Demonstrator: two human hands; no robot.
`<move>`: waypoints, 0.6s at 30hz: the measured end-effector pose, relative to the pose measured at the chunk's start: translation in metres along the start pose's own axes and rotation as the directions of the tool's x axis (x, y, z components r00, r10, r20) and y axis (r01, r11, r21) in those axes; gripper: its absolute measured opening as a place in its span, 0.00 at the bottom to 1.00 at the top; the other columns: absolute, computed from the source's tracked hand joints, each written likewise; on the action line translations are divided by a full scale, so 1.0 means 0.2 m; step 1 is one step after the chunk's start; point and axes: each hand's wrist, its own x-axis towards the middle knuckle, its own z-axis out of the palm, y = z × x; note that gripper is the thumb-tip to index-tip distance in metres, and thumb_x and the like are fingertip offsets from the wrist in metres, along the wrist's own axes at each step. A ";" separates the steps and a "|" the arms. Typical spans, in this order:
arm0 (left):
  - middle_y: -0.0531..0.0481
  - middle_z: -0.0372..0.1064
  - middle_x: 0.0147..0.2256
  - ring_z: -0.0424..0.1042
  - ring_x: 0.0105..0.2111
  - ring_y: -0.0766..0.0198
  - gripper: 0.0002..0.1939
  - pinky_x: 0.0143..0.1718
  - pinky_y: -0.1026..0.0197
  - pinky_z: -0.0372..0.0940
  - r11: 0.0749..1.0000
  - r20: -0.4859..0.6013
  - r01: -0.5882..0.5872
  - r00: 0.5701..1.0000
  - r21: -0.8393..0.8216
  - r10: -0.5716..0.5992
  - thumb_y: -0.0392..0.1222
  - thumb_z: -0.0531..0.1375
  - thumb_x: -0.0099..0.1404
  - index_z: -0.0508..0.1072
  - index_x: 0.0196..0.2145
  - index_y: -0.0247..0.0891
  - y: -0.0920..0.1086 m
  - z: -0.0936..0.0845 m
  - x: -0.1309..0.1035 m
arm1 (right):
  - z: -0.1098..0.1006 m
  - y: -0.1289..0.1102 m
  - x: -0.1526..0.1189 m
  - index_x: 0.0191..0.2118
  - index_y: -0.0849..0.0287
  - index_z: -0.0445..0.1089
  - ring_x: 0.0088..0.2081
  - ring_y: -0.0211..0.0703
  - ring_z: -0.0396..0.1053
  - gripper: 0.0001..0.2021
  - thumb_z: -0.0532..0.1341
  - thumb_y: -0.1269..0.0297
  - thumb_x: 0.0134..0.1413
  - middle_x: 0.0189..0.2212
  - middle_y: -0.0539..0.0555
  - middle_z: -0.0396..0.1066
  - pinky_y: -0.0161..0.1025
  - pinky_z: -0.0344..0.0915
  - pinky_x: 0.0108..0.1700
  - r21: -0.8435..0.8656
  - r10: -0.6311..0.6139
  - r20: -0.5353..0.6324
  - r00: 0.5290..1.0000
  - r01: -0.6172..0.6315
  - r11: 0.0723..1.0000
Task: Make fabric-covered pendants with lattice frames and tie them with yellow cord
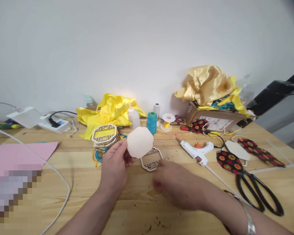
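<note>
My left hand [117, 160] pinches the left edge of a cream scalloped panel [140, 142], held up above the table. Behind and below the panel, a wooden lattice frame [152, 160] lies partly covered. My right hand [171, 182] is blurred by motion at the lattice frame's right edge; its fingertips are smeared, and whether it touches the frame is unclear. A stack of similar lattice frames [104, 134] sits beyond my left hand, with blue and yellow cord [98, 157] beside it.
White glue gun [197, 151], black-handled scissors [258, 192] and patterned fabric pieces [229, 161] lie at right. Along the back are yellow cloth [107, 112], a teal thread cone [151, 123] and a cardboard box [210, 120]. A white cable [63, 179] crosses the left side.
</note>
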 end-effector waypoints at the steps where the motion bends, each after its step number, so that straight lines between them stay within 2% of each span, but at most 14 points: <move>1: 0.56 0.66 0.20 0.60 0.16 0.74 0.07 0.15 0.71 0.54 1.000 -0.001 0.004 1.000 -0.006 -0.004 0.40 0.62 0.52 0.71 0.29 0.34 0.00 0.00 0.00 | 0.02 0.03 0.01 0.24 0.60 0.70 0.30 0.42 0.64 0.08 0.57 0.77 0.46 0.23 0.53 0.70 0.36 0.56 0.30 -0.027 0.095 -0.066 0.993 -0.097 0.995; 3: 0.56 0.66 0.19 0.59 0.16 0.74 0.07 0.14 0.71 0.53 1.000 0.000 0.008 1.000 -0.008 -0.008 0.40 0.62 0.52 0.71 0.28 0.34 0.01 0.01 0.00 | 0.04 0.10 0.05 0.30 0.61 0.70 0.34 0.43 0.65 0.08 0.55 0.78 0.49 0.30 0.55 0.71 0.37 0.58 0.34 0.005 0.294 -0.171 0.940 -0.298 0.955; 5: 0.56 0.66 0.19 0.59 0.16 0.74 0.06 0.14 0.72 0.52 1.000 -0.006 0.012 1.000 -0.007 -0.012 0.39 0.62 0.52 0.71 0.27 0.33 0.01 0.01 0.00 | 0.05 0.15 0.09 0.34 0.61 0.69 0.36 0.44 0.65 0.06 0.55 0.72 0.53 0.34 0.56 0.70 0.39 0.60 0.38 0.085 0.406 -0.210 0.889 -0.397 0.914; 6: 0.56 0.66 0.19 0.59 0.16 0.74 0.07 0.14 0.72 0.52 1.000 -0.012 0.013 1.000 -0.011 -0.013 0.39 0.62 0.51 0.71 0.27 0.33 0.01 0.01 0.00 | 0.06 0.17 0.10 0.36 0.61 0.69 0.38 0.45 0.65 0.06 0.57 0.68 0.53 0.36 0.57 0.69 0.39 0.60 0.40 0.123 0.418 -0.221 0.881 -0.400 0.908; 7: 0.56 0.66 0.19 0.59 0.16 0.74 0.07 0.14 0.72 0.52 1.000 -0.018 0.015 1.000 -0.016 -0.015 0.39 0.62 0.51 0.71 0.28 0.33 0.01 0.01 0.00 | 0.07 0.17 0.11 0.39 0.61 0.68 0.41 0.46 0.64 0.10 0.60 0.63 0.51 0.38 0.57 0.69 0.41 0.60 0.42 0.154 0.412 -0.238 0.880 -0.385 0.910; 10: 0.56 0.67 0.20 0.60 0.17 0.74 0.08 0.14 0.72 0.53 1.000 -0.020 0.012 1.000 -0.026 -0.012 0.40 0.63 0.51 0.72 0.29 0.33 0.01 0.01 0.00 | 0.10 0.15 0.12 0.50 0.61 0.62 0.46 0.52 0.60 0.31 0.65 0.51 0.40 0.44 0.59 0.66 0.45 0.58 0.47 0.209 0.375 -0.297 0.878 -0.324 0.923; 11: 0.55 0.67 0.21 0.60 0.17 0.74 0.08 0.14 0.72 0.53 1.000 -0.017 0.009 1.000 -0.024 -0.009 0.40 0.63 0.51 0.72 0.29 0.33 0.01 0.00 0.00 | 0.12 0.13 0.12 0.53 0.61 0.59 0.47 0.53 0.59 0.35 0.66 0.49 0.38 0.46 0.59 0.65 0.47 0.58 0.48 0.213 0.374 -0.311 0.874 -0.320 0.923; 13: 0.55 0.67 0.20 0.59 0.17 0.74 0.08 0.14 0.72 0.53 1.000 -0.011 0.007 1.000 -0.019 -0.007 0.40 0.63 0.52 0.72 0.30 0.33 0.01 0.00 0.01 | 0.14 0.11 0.12 0.54 0.60 0.58 0.47 0.54 0.59 0.36 0.65 0.50 0.40 0.46 0.59 0.65 0.48 0.58 0.48 0.204 0.375 -0.333 0.865 -0.322 0.924; 16: 0.55 0.66 0.19 0.59 0.16 0.74 0.08 0.14 0.71 0.53 0.999 0.002 0.018 1.000 -0.026 -0.018 0.40 0.63 0.52 0.73 0.30 0.33 0.01 0.00 0.01 | 0.16 0.08 0.13 0.53 0.61 0.59 0.45 0.54 0.60 0.30 0.62 0.52 0.45 0.45 0.59 0.65 0.49 0.58 0.47 0.174 0.375 -0.351 0.858 -0.333 0.927; 18: 0.55 0.66 0.20 0.59 0.17 0.73 0.09 0.14 0.72 0.53 0.999 0.005 0.025 1.000 -0.037 -0.025 0.40 0.64 0.51 0.73 0.30 0.33 0.01 0.00 0.01 | 0.15 0.09 0.12 0.52 0.63 0.60 0.44 0.55 0.60 0.28 0.59 0.52 0.48 0.43 0.61 0.66 0.50 0.59 0.45 0.131 0.406 -0.373 0.834 -0.386 0.913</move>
